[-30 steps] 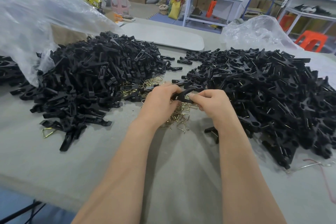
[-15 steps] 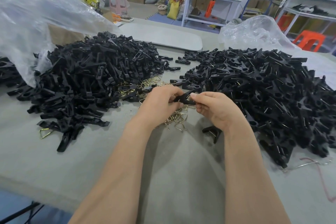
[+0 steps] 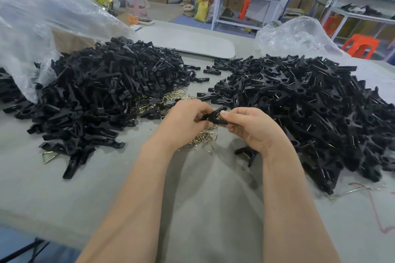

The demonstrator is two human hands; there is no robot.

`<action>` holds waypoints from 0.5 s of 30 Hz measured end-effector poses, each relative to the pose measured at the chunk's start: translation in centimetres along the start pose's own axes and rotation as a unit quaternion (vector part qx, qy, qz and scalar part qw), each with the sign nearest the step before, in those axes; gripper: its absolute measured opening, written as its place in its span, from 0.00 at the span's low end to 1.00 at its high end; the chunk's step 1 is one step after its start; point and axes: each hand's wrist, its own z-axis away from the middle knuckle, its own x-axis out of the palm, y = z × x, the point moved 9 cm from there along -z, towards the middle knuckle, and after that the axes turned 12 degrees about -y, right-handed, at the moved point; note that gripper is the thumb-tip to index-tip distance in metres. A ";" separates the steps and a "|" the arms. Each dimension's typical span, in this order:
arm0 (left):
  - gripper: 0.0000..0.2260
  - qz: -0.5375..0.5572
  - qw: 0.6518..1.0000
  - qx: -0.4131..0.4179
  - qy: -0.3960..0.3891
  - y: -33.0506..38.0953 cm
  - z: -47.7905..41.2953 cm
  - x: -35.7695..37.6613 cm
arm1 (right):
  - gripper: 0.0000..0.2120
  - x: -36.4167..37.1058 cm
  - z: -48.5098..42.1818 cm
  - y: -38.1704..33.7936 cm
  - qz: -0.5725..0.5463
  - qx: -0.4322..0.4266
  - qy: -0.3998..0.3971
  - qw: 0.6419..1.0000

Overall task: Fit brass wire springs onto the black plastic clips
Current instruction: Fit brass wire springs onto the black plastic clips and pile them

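Both the left hand [image 3: 181,123] and right hand [image 3: 254,128] pinch one black clip [image 3: 214,115] between them (above loose brass springs [image 3: 204,137])

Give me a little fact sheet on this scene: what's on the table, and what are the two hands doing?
Setting: grey worktable in a storeroom
In hand: one black plastic clip, held between both hands
Left-hand grip: pinches the clip's left end
Right-hand grip: pinches its right end
Under the hands: loose brass wire springs
Left pile: black clip pieces, spilling from a clear plastic bag
Right pile: black clips, wire glinting among them
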 end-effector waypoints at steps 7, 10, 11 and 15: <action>0.08 0.019 1.000 0.020 -0.008 0.3 0.0 0.0 | 0.14 0.8 0.0 0.5 -0.107 0.003 -0.037 0.994; 0.13 0.072 0.997 0.025 0.002 0.7 0.2 -0.3 | 0.07 1.5 0.3 1.1 -0.182 0.049 -0.053 0.981; 0.13 0.085 0.996 0.029 0.007 0.8 0.3 -0.4 | 0.14 1.9 0.3 1.4 -0.192 0.064 -0.069 0.977; 0.10 0.092 0.993 0.063 0.033 1.9 0.5 -1.3 | 0.29 3.8 0.2 1.4 -0.194 0.074 -0.145 0.967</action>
